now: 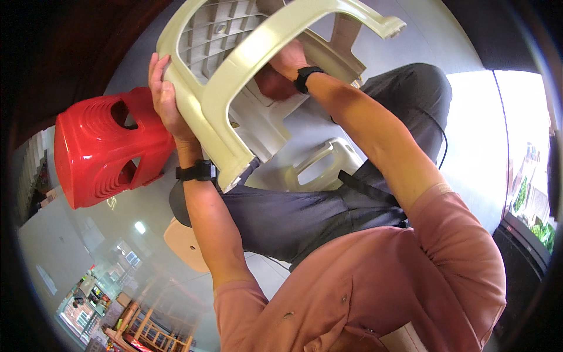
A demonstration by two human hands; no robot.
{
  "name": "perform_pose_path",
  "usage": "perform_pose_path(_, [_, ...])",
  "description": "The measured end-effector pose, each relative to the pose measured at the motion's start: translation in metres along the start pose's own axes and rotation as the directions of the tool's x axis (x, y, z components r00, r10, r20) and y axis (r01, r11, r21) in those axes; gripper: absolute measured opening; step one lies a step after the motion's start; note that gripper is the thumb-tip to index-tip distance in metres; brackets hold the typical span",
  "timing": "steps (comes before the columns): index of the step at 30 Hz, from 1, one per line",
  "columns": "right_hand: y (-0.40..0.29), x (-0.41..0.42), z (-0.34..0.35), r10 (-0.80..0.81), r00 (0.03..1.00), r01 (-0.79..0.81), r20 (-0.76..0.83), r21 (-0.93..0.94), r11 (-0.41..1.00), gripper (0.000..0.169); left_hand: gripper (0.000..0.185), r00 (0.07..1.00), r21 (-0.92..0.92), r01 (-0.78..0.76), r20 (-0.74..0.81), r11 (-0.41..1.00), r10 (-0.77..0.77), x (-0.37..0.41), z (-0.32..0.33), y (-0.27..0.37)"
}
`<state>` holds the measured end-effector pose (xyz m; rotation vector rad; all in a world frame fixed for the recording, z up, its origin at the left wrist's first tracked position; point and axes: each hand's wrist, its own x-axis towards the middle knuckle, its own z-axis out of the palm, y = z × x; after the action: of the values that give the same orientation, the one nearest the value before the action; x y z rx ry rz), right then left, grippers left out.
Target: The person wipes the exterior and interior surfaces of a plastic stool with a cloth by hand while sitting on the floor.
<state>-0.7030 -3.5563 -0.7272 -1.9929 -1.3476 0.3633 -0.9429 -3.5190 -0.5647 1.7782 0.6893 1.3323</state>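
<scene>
A cream plastic stool (259, 39) is tipped on its side in front of me, its ribbed underside (220, 31) turned partly my way. My left hand (163, 94) grips the stool's outer left side, thumb and fingers spread along the edge. Reaching in among the legs is my right hand (288, 59); a leg frame covers its fingers. Just below it lies a reddish-brown patch (275, 83), perhaps a cloth, and whether the hand holds it is unclear. Both wrists wear black bands.
Close to my left hand lies a red plastic stool (105, 145) on its side. Another pale plastic stool (325, 165) is on the floor beyond my leg. A peach-coloured seat (187, 244) shows by my left knee. Wooden furniture (154, 328) stands at lower left.
</scene>
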Motion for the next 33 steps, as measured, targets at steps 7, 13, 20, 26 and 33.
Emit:
perform_pose_path(7, [-0.019, -0.01, 0.0, -0.471, 0.877, 0.425, -0.094, -0.306, 0.852, 0.041, 0.05, 1.0, 0.037, 0.019, -0.02, 0.999, -0.018, -0.002, 0.0, 0.004])
perform_pose_path(13, [-0.036, 0.004, -0.003, -0.464, 0.885, 0.402, 0.033, -0.557, 0.727, 0.03, 0.047, 0.998, 0.041, 0.06, -0.031, 0.997, -0.059, -0.005, -0.001, 0.015])
perform_pose_path(20, [-0.008, 0.017, 0.027, -0.265, 0.929, 0.357, 0.257, -0.447, 0.82, 0.047, 0.046, 0.999, 0.068, 0.017, -0.036, 0.998, -0.014, -0.003, -0.008, 0.005])
perform_pose_path(26, [0.04, 0.007, -0.019, -0.266, 0.95, 0.309, 0.165, -0.362, 0.879, 0.046, 0.041, 0.971, 0.276, -0.24, 0.047, 0.931, 0.236, 0.008, 0.0, -0.012])
perform_pose_path(33, [0.077, 0.0, -0.053, -0.248, 0.93, 0.338, 0.27, -0.369, 0.866, 0.044, 0.041, 0.992, 0.217, -0.017, -0.12, 0.976, 0.044, -0.012, 0.013, -0.01])
